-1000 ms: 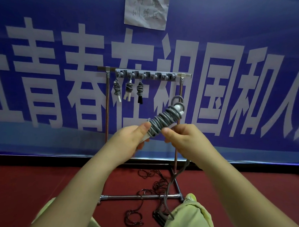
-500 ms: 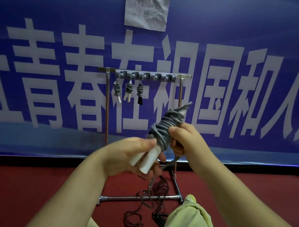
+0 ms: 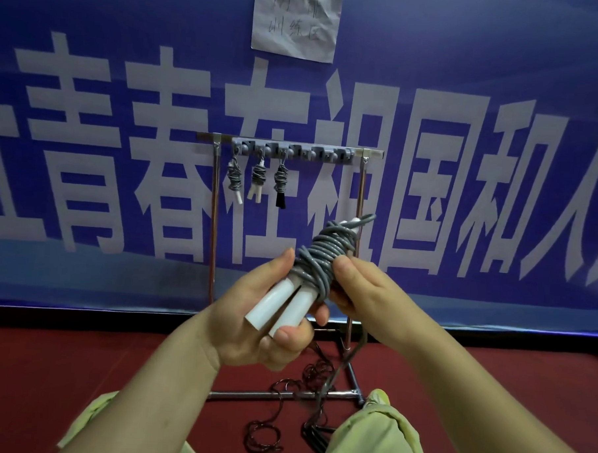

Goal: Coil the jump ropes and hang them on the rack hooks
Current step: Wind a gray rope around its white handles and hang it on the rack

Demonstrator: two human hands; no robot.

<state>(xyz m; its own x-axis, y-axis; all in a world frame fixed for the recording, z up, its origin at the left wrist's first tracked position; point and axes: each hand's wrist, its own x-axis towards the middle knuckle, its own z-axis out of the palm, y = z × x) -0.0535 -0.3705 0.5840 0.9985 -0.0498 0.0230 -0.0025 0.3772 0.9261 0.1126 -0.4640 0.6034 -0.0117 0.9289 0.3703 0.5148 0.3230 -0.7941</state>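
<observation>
Our left hand (image 3: 269, 314) grips the white handles (image 3: 280, 306) so the bundle stays firm. Our right hand (image 3: 360, 290) pinches the gray rope (image 3: 318, 258), tightening wraps.

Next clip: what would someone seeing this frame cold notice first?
Front and centre, both hands work a grey jump rope wound round its two white handles; the left hand grips the handles while the right hand holds the coil. Behind them a metal rack carries three coiled ropes on its left hooks. A huge blue banner with white characters fills the background.
</observation>
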